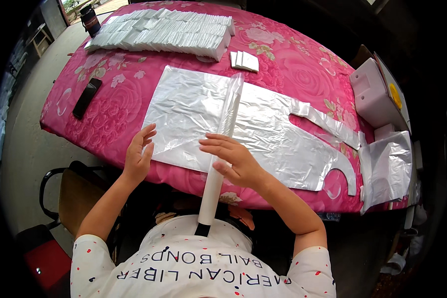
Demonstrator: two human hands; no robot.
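Observation:
A thin white plastic apron lies spread across the table, its straps and curved cut-outs toward the right. A long white tube crosses it, from near my waist to its far edge. Shiny film seems to cover the tube's far part. My left hand is at the apron's left edge with fingers stretched and nothing in it. Over the tube, my right hand is open, fingers spread and pointing left; whether it touches the tube I cannot tell.
A pink flowered cloth covers the table. Folded white packets fill the far left, with a small stack beside them. A black phone-like object, dark bottle, white box, plastic sheets and chair surround the work.

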